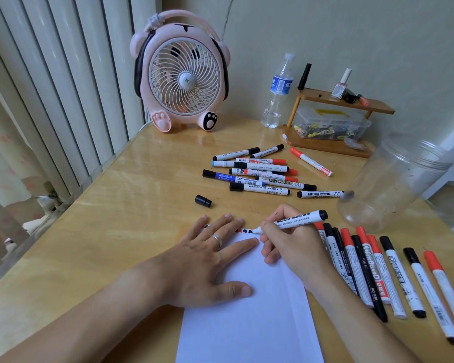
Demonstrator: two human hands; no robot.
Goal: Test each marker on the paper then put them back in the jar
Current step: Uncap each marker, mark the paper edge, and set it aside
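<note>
I see the right hand (286, 247) grasping an uncapped marker (294, 221), tip on the top edge of the paper (260, 310). Left hand (207, 260) lies flat, fingers spread, pressing the paper's top-left corner. Loose black cap (203, 200) sits on the bench (116, 231) beyond the paper. Marker pile (257, 171) further beyond it; a row of capped markers (378, 271) right of the paper. Clear jar (396, 184) lies tipped, right of the pile. Marks under the fingers: partly hidden, unreadable.
</note>
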